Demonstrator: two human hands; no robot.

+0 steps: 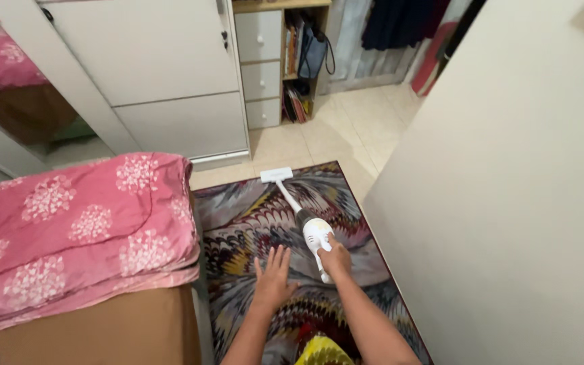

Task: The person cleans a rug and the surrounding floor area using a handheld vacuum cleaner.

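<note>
Our right hand grips the white stick vacuum on the patterned rug, its head at the rug's far edge, our left hand open just beside, so the edge could probably ruck up.

pink floral bedspread, white wardrobe, bookshelf

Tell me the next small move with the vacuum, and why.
Probably draw the stick vacuum back toward you along the patterned rug. The right hand grips its handle, its floor head sits at the rug's far edge, and the left hand hovers open.
</note>
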